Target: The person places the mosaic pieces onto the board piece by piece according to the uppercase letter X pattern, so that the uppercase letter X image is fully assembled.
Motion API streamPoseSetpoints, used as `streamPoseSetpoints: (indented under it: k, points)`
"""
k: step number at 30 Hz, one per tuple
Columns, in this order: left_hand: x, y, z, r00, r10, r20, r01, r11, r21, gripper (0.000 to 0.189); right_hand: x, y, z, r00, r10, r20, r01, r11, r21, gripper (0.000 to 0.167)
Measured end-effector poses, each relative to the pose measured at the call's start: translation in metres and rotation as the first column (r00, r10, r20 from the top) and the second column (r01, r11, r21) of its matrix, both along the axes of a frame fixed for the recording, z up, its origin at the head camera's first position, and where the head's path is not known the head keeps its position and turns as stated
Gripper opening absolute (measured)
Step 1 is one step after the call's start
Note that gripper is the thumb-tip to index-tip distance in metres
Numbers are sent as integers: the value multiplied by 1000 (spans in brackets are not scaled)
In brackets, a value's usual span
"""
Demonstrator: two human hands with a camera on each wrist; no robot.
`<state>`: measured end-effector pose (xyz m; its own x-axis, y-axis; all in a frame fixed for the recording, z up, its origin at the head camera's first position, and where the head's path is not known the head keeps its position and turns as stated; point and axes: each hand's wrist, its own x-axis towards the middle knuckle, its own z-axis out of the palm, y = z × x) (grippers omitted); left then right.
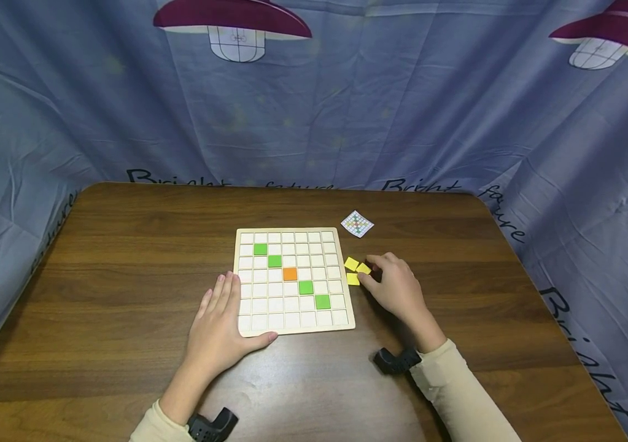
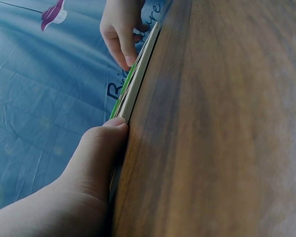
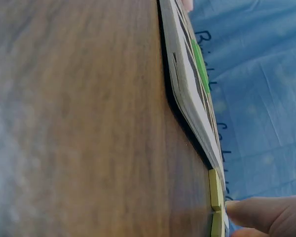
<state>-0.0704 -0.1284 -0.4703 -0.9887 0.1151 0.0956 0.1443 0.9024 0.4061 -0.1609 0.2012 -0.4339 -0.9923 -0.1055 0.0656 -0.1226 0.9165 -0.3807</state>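
Observation:
A square, light wooden grid board [image 1: 290, 330] lies on the table, its white cells crossed by a diagonal of green tiles [image 1: 322, 301] and one orange tile [image 1: 290, 274]. My left hand [image 1: 217, 331] rests at its near left corner, fingers straight along the left side and thumb on the front edge. Beside the board's right edge lie yellow square tiles [image 1: 352, 264]. My right hand [image 1: 399, 288] is over them, thumb and index finger bent about one yellow tile [image 1: 364, 269]. In the right wrist view, the thumb [image 3: 256, 212] is right at the yellow tiles [image 3: 215, 190].
A small card [image 1: 357, 224] printed with a coloured grid lies behind the yellow tiles. The brown wooden table [image 1: 126, 276] has rounded far corners. A blue curtain [image 1: 347, 110] with lettering hangs around its back and sides. Each wrist wears a black band [image 1: 396, 361].

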Motion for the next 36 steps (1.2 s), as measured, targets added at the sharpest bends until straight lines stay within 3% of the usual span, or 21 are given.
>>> streamPoseSetpoints:
  k: [5,16,23,31,36]
  points:
    - [0,0,0,1000,0,-2,0,1000,-2,133,-3,1,-2,1000,3,30,-2,1000,-26,39]
    - [0,0,1,1000,1,6,-1,1000,2,133,-9,2,-8,998,14,55,-4,981,-192,23]
    - [0,0,1,1000,-1,7,1,1000,0,133,-19,-3,-3,999,0,35,9,962,-272,19]
    - [0,-1,1,1000,0,10,0,1000,3,134,-39,-31,10,994,81,69,-53,939,-339,17]
    - [0,-1,0,1000,-2,11,2,1000,1,134,-52,-52,11,984,146,104,-104,938,-331,17]
